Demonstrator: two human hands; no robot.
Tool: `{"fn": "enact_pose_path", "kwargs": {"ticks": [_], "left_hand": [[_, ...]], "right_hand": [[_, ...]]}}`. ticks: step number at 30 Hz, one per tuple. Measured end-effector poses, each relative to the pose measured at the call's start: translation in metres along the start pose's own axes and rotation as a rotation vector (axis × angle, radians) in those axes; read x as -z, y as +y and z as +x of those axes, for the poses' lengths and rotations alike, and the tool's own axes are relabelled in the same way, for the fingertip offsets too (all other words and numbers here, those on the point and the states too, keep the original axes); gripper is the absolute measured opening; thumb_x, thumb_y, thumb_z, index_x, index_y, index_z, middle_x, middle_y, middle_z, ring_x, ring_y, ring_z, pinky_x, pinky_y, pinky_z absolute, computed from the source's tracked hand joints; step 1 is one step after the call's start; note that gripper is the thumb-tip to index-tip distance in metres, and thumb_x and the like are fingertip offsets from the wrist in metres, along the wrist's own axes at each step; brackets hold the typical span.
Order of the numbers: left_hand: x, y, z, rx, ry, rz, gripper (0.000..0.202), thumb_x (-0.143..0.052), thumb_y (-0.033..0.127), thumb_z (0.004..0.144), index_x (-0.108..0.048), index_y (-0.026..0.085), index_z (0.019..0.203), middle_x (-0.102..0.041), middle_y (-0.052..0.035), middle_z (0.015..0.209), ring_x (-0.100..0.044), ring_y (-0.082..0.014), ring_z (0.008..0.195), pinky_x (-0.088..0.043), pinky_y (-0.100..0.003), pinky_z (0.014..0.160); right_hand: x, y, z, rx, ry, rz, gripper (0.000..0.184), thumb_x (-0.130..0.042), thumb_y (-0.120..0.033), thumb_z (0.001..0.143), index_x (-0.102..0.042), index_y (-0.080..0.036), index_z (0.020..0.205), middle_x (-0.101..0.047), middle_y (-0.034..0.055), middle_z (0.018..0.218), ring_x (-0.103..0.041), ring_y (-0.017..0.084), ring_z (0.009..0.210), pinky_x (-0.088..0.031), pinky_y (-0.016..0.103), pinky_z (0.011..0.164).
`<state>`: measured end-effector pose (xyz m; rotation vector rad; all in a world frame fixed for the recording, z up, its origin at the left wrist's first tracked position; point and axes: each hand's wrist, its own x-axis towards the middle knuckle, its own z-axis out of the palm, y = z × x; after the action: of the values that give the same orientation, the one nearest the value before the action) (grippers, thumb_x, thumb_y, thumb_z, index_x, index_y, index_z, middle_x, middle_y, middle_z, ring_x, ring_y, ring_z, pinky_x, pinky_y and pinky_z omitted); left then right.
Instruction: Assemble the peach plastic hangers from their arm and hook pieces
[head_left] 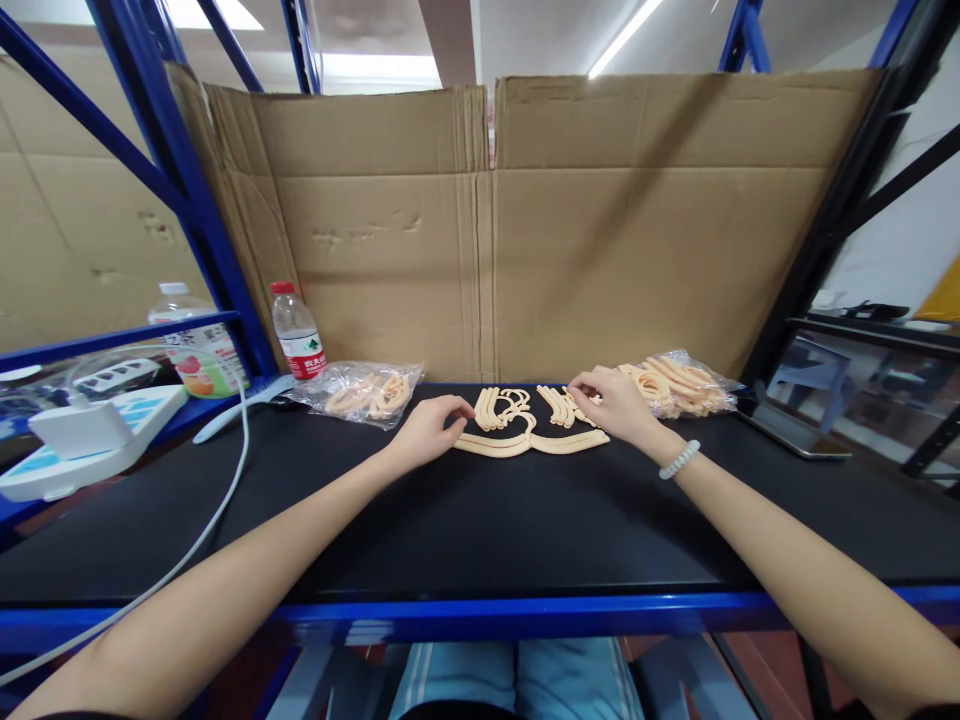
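Observation:
A beige plastic clothes hanger [501, 447] with a curved hook lies on the black tabletop in front of me. My left hand [431, 430] is beside its left end, fingers loosely bent and thumb apart from the forefinger; I see nothing held. Behind the hanger lie a group of beige hanger arms [488, 408] with loose hooks [516, 402] to their right, and a second row of hanger arms [556, 406]. My right hand [616, 400] reaches over small beige pieces beside that row, fingertips drawn together. What its fingertips hold is too small to tell.
Plastic bags of beige parts lie left [367, 392] and right [686, 385]. At the left are a red-capped bottle [296, 332], a larger bottle [199, 345], a blue-grey brush [244, 408], a white cable [238, 470] and a power strip [142, 425]. A flat dark device [795, 425] lies right. Cardboard [637, 230] walls the back.

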<state>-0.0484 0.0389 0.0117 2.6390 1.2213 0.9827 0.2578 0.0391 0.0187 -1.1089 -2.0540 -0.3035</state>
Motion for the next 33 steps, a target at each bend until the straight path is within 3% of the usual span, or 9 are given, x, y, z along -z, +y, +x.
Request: {"fn": "enact_pose_path", "kwargs": {"ticks": [9,17,22,25,30,33], "left_hand": [[-0.001,0.0,0.0,-0.005,0.011,-0.009,0.02,-0.049,0.01,0.076,-0.065,0.017,0.086,-0.069,-0.0027,0.087,-0.064,-0.0172,0.082,-0.048,-0.03,0.076],[0.005,0.001,0.01,0.054,-0.005,-0.001,0.02,-0.049,0.013,0.076,-0.065,0.017,0.087,-0.071,-0.003,0.089,-0.065,-0.0169,0.084,-0.05,-0.028,0.08],[0.007,0.0,0.042,0.19,-0.187,0.187,0.024,-0.049,0.015,0.079,-0.065,0.016,0.097,-0.072,-0.0044,0.094,-0.066,-0.0171,0.087,-0.05,-0.024,0.079],[0.0,-0.006,0.061,0.232,-0.245,0.253,0.024,-0.052,0.015,0.077,-0.067,0.015,0.096,-0.072,-0.0067,0.097,-0.066,-0.0202,0.09,-0.049,-0.026,0.081],[-0.019,-0.021,0.076,0.314,-0.321,0.295,0.023,-0.059,0.018,0.073,-0.068,0.014,0.094,-0.072,-0.0079,0.091,-0.067,-0.022,0.085,-0.049,-0.026,0.072],[-0.027,-0.028,0.079,0.333,-0.34,0.3,0.026,-0.059,0.021,0.074,-0.067,0.016,0.098,-0.072,-0.006,0.089,-0.067,-0.02,0.082,-0.049,-0.024,0.071]], "right_hand": [[-0.004,-0.001,-0.001,0.026,-0.022,0.003,0.019,-0.051,-0.021,0.085,-0.066,-0.017,0.074,-0.06,0.0036,0.066,-0.054,0.016,0.063,-0.039,0.027,0.064],[-0.013,-0.004,0.008,-0.048,-0.078,0.06,0.019,-0.052,-0.022,0.084,-0.069,-0.016,0.077,-0.062,0.0031,0.066,-0.056,0.014,0.061,-0.041,0.025,0.063],[-0.025,-0.016,0.049,-0.255,-0.355,0.072,0.016,-0.054,-0.015,0.079,-0.071,-0.014,0.079,-0.069,0.0047,0.071,-0.061,0.014,0.066,-0.043,0.022,0.064],[-0.039,-0.02,0.073,-0.356,-0.511,0.085,0.016,-0.055,-0.009,0.073,-0.071,-0.012,0.072,-0.068,0.0051,0.063,-0.06,0.013,0.056,-0.045,0.021,0.058],[-0.07,-0.012,0.089,-0.53,-0.65,0.036,0.01,-0.059,-0.007,0.067,-0.067,-0.007,0.062,-0.064,0.0094,0.053,-0.055,0.013,0.041,-0.046,0.023,0.046],[-0.084,-0.008,0.09,-0.596,-0.69,0.022,0.007,-0.063,-0.011,0.066,-0.066,-0.006,0.062,-0.06,0.0072,0.045,-0.053,0.013,0.037,-0.046,0.023,0.043]]}}
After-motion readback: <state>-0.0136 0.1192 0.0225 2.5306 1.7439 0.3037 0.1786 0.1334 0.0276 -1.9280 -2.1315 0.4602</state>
